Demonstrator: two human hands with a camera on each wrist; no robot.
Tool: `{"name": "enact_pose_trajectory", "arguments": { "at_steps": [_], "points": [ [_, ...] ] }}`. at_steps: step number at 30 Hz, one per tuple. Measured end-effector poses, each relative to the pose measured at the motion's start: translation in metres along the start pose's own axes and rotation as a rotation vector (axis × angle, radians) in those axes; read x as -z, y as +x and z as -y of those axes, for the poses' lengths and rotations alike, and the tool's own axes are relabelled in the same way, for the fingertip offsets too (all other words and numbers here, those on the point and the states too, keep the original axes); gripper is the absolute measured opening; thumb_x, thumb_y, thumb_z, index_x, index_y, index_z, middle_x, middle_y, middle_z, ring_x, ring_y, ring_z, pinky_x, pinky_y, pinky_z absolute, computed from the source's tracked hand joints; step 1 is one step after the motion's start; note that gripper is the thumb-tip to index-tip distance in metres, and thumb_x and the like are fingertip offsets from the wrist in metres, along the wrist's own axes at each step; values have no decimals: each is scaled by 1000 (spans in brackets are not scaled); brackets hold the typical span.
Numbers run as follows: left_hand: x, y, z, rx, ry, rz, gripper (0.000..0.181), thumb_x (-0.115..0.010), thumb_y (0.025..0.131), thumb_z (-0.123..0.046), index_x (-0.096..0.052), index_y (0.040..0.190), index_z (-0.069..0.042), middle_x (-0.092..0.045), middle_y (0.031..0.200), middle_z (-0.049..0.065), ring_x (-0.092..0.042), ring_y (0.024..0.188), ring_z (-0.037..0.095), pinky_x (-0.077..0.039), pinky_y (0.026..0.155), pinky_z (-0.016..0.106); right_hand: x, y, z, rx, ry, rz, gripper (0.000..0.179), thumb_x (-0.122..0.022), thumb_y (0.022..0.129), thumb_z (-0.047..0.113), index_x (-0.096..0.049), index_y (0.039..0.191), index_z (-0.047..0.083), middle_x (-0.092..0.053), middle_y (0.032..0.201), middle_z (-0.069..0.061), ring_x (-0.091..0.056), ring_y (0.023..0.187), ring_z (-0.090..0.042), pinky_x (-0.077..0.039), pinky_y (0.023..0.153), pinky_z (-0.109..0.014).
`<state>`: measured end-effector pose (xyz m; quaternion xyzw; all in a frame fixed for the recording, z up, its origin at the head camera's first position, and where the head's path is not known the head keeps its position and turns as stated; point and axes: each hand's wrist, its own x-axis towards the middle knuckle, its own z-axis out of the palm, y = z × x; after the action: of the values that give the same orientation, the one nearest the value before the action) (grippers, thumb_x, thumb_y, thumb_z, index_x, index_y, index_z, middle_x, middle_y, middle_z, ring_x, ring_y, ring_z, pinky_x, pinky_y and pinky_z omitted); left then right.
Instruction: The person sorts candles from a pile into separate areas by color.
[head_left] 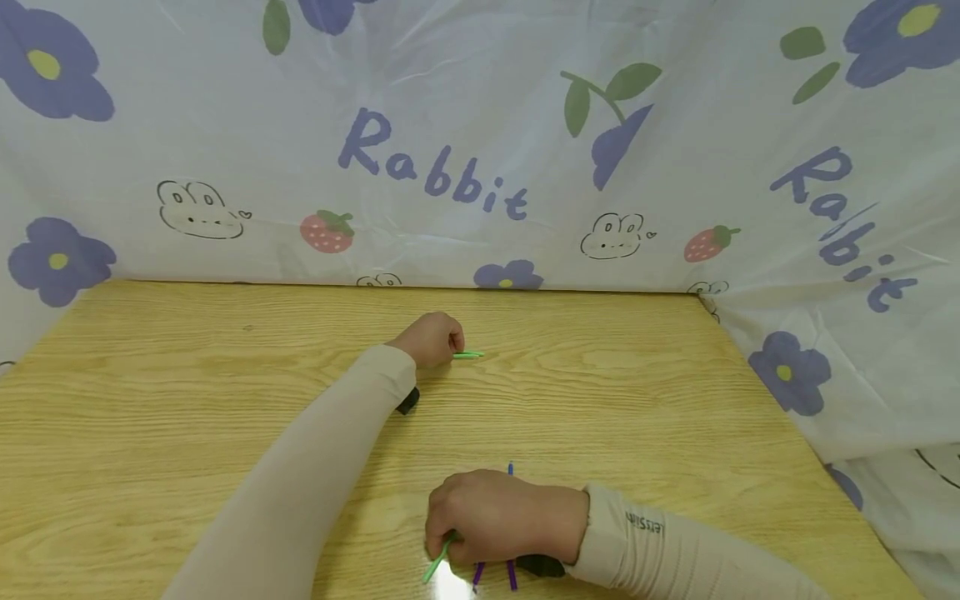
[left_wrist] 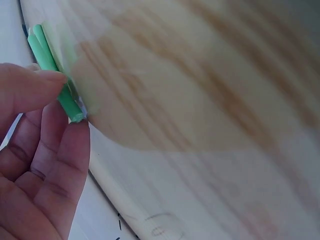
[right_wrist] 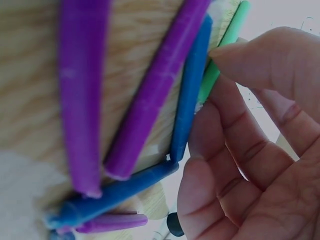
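In the head view my left hand (head_left: 431, 340) is out over the far half of the table, pinching a thin green stick (head_left: 468, 355). The left wrist view shows the thumb pressed along that green stick (left_wrist: 46, 54), with a second green edge right beside it. Close to the front, my right hand (head_left: 498, 515) pinches another green stick (head_left: 438, 560) between thumb and fingers. Beside those fingers, the right wrist view shows a purple stick (right_wrist: 145, 110), another thicker-looking purple stick (right_wrist: 82, 100) and a blue stick (right_wrist: 191, 90). A second blue stick (right_wrist: 120, 192) lies crosswise at their ends.
Both hands work over a wooden table (head_left: 600, 400). A white printed cloth (head_left: 450, 75) hangs along its back edge and right side. One more purple stick (right_wrist: 112, 223) lies beyond the crosswise blue one. A dark object (head_left: 408, 401) sits under the left wrist.
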<state>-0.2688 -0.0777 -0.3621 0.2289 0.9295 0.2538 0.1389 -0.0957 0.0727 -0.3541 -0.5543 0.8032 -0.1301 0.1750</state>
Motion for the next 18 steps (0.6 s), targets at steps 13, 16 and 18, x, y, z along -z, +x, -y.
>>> {"name": "enact_pose_trajectory", "arguments": {
  "at_steps": [13,16,18],
  "points": [
    [-3,3,-1,10,16,-6,26,-53,86,14,-69,95,-3,-67,102,10,-60,94,22,-50,81,35,-1,1,2,10,-61,-14,25,-69,79,-1,-76,90,20,-64,88,16,-49,78,9,-35,75,-2],
    [-3,4,-1,9,21,-4,26,-52,86,15,-69,96,-3,-67,102,11,-60,94,23,-50,81,35,-1,1,2,12,-86,-16,25,-69,79,0,-76,90,21,-64,86,16,-47,75,9,-35,74,-2],
    [-3,3,-1,11,24,-2,26,-52,86,15,-69,96,-3,-67,102,10,-60,95,23,-50,81,35,-1,1,2,10,-98,-13,25,-70,79,0,-76,89,21,-64,85,16,-46,74,9,-34,74,-2]
  ]
}}
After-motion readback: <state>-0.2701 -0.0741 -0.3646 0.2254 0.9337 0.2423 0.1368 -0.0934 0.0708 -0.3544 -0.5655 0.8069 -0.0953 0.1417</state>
